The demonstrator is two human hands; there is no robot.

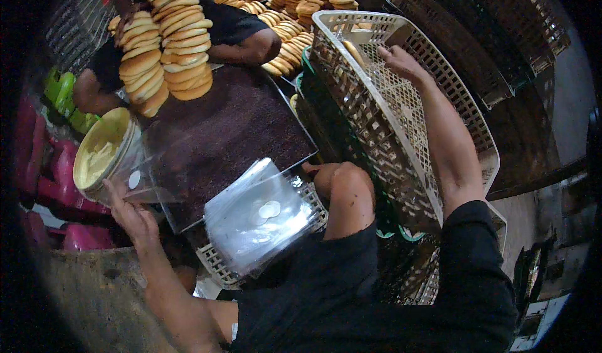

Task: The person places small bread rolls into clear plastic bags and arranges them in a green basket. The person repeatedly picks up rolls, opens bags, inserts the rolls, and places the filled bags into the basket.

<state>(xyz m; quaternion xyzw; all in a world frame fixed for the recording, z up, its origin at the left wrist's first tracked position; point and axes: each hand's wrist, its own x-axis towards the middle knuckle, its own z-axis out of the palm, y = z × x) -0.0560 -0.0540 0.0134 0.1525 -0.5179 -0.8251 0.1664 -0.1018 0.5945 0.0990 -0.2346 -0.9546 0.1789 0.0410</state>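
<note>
My left hand (136,216) pinches a clear plastic bag (162,190) bearing a white oval label. The bag spreads over the near left corner of a dark, rough-surfaced tray (225,117) and overlaps the rim of a pale tub (134,136) holding a creamy yellow substance (101,160). To the right, my right hand (402,66) reaches into an off-white plastic crate (409,183); nothing shows in its fingers, though its underside is hidden. A flat round bread (352,54) leans by the crate's left wall, apart from that hand. A stack of clear bags (256,226) lies before me.
Opposite sits another person, whose knee (258,44) shows behind two tall columns of breads (183,47). More breads (287,37) are heaped beyond. The bag stack rests on a small lattice basket (214,263). Dark crates (470,33) stand at the far right, pink plastic (66,169) at left.
</note>
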